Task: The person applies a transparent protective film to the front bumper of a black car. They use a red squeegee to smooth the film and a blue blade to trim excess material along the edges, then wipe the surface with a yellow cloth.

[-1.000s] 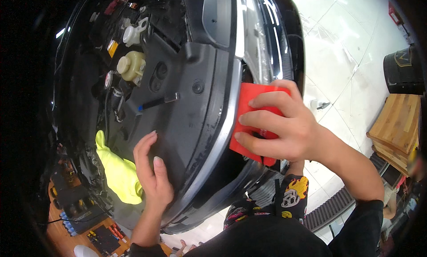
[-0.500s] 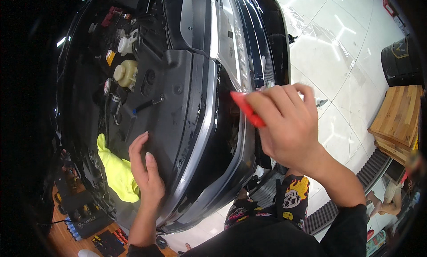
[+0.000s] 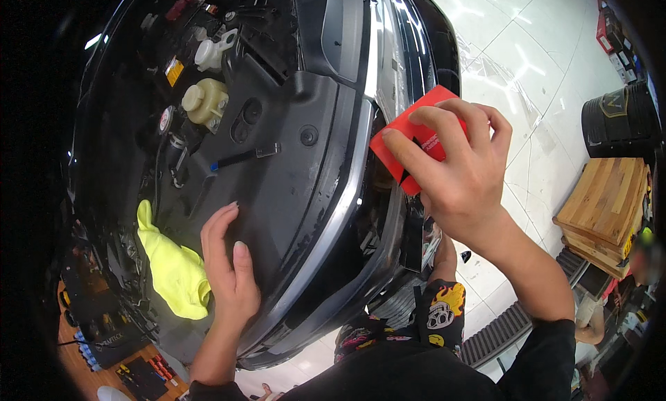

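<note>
My right hand [image 3: 461,168] grips a flat red squeegee card [image 3: 392,151] with its fingers spread over the top face. The card lies at the front corner of a dark car, beside its headlight. A sheet of clear film [image 3: 390,82] runs along the headlight just beyond the card. My left hand [image 3: 234,276] rests with fingers apart on the black plastic engine-bay cover [image 3: 277,200], holding nothing. Just left of it lies a crumpled neon-yellow cloth [image 3: 173,269]. On the cover sits a slim black tool with a blue end [image 3: 246,156].
A cream fluid reservoir [image 3: 206,101] and a white filler neck [image 3: 208,56] stand in the engine bay. To the right are a black drum [image 3: 614,123], a wooden box [image 3: 602,200] and a person [image 3: 593,325]. Tools [image 3: 142,373] lie at lower left.
My view has shifted, so the car appears further right. My right hand has turned the squeegee from nearly edge-on to showing its flat face. My left hand stays on the cover.
</note>
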### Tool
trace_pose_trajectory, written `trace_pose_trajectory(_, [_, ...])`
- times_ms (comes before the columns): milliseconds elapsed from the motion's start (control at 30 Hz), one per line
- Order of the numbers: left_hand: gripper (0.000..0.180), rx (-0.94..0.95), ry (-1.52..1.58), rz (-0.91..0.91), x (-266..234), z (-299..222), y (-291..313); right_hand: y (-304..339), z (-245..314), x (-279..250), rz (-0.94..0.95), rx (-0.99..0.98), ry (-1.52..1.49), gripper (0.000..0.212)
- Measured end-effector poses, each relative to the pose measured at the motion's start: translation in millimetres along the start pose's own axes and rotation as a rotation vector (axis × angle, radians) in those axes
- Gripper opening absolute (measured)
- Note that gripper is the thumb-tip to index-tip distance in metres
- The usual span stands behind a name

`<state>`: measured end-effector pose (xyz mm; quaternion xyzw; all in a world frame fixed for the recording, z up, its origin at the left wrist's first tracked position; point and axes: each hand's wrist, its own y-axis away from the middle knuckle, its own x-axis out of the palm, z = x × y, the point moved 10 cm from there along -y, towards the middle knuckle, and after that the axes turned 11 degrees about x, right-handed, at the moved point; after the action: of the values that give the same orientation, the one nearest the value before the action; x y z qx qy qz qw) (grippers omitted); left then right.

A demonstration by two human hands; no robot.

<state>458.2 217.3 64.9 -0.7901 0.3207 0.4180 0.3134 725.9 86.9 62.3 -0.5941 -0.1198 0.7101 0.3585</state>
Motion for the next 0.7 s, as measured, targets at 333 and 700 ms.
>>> trace_pose_trajectory(333, [0.047,-0.006,0.031,0.026,-1.5,0.1,-0.6,-23.3,-8.8,7.7,-0.020,-0.176,0.159,0.057])
trace_pose_trajectory(700, [0.043,-0.016,0.021,-0.013,-3.1,-1.3,0.8,-30.0,-21.1,-24.4,-0.066,-0.090,0.139,0.052])
